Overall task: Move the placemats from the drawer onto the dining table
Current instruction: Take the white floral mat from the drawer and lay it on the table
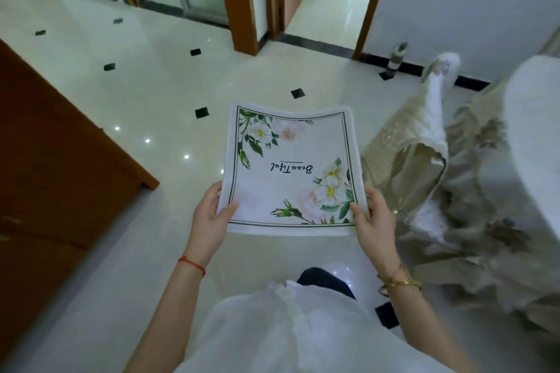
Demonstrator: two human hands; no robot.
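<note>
Over glossy tiled floor (pixel 145 94), left hand (pixel 209 218) and right hand (pixel 374 221) pinch the floral placemat (pixel 291 172) — carrying step, I judge — next, reach the cloth-draped surface (pixel 533 136).

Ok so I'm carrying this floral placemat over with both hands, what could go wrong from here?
The placemat is pinched only at its near corners by the left hand and right hand; its far edge already curls, so it could flop or slip. The draped chair stands close on the right and could snag it. The glossy floor may be slippery.
</note>
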